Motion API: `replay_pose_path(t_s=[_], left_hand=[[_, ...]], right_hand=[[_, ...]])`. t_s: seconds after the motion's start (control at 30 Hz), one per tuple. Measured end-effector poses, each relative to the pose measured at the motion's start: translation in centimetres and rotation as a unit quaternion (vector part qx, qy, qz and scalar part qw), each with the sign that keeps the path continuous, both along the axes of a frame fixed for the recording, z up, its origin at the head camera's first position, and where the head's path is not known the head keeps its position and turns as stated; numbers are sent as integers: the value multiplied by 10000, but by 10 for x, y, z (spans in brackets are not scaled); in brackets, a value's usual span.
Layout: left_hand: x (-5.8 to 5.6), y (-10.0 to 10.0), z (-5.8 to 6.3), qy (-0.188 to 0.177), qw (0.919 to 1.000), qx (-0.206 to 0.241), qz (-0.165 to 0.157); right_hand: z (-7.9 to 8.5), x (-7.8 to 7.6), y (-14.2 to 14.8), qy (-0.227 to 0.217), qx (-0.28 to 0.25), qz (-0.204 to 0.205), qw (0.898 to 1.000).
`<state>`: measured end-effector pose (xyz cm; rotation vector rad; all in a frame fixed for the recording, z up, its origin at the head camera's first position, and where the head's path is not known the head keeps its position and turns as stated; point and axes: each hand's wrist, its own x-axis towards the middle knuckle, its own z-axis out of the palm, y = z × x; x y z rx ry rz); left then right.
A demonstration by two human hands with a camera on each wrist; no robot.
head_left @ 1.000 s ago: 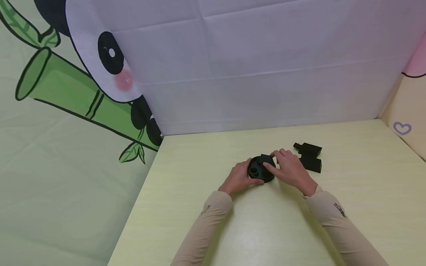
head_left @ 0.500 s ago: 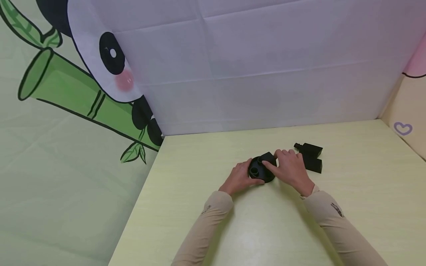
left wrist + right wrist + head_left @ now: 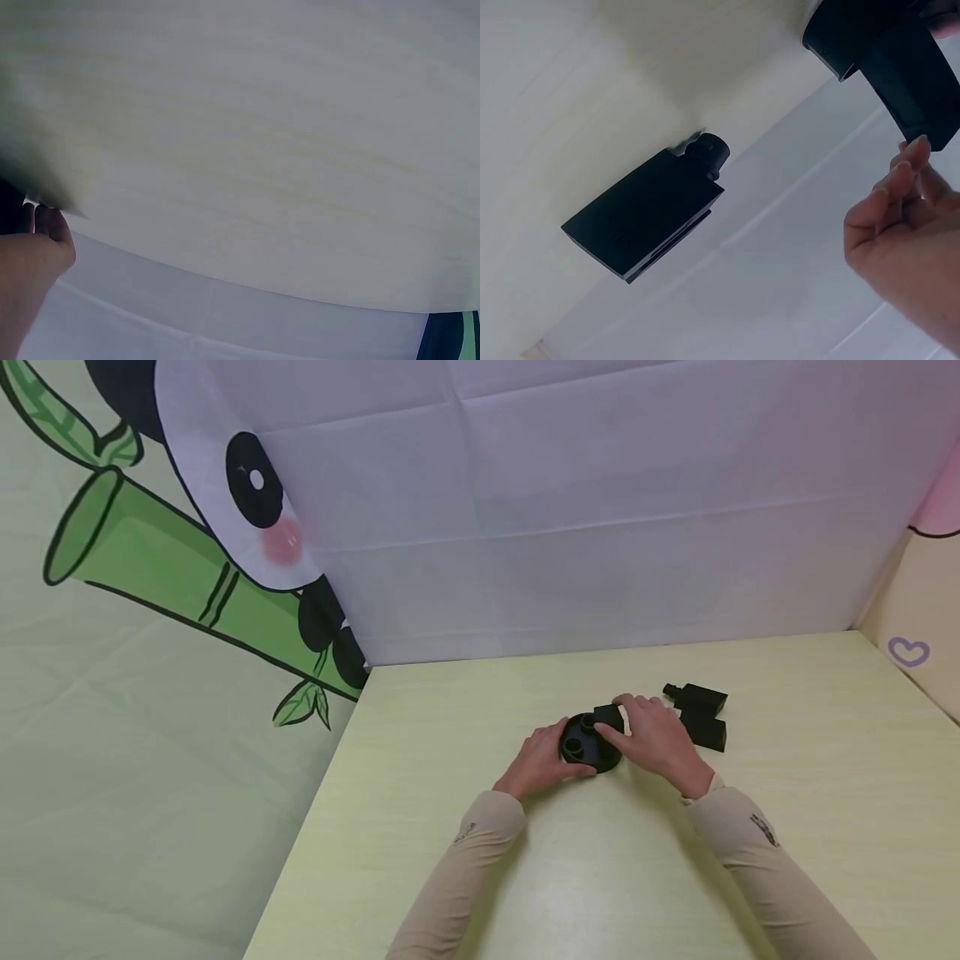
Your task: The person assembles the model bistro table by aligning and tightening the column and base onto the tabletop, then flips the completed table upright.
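Note:
A black round base [image 3: 592,760] with raised ring sockets on top rests on the table. My left hand [image 3: 538,764] grips its left side, fingers behind and thumb along the front edge. With thumb and fingers, my right hand [image 3: 658,739] pinches a black boxy piece [image 3: 609,717] at the base's back right, over its top. In the right wrist view the flat end of this boxy piece [image 3: 915,82] meets the fingertips, and its far end overlaps the round base. The left wrist view catches only part of a hand [image 3: 34,262] at its left edge.
Right of the hands lie two more black boxy pieces, the farther one [image 3: 699,699] with a short round neck and the nearer one [image 3: 703,731] partly behind the right hand. The pale table [image 3: 570,877] ends at a printed cloth wall [image 3: 600,527].
My right hand has turned the boxy piece, first at an angle, then back square over the base. The left hand keeps its grip and the loose pieces stay put.

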<state>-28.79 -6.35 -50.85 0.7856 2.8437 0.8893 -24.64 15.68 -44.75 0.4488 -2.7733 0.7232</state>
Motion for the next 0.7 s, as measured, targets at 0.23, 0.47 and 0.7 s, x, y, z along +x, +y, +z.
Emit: replay_pose_path(t_s=[0.23,0.47,0.7], left_hand=[[1,1,0,-1,10000,-14,18],[0,1,-2,1,10000,38,25],[1,2,0,28,10000,-44,47]], right_hand=[[1,-1,5,127,12,-125,9998],[-1,1,8,108,-41,-206,9997],[0,2,12,40,-129,-180,9997]])
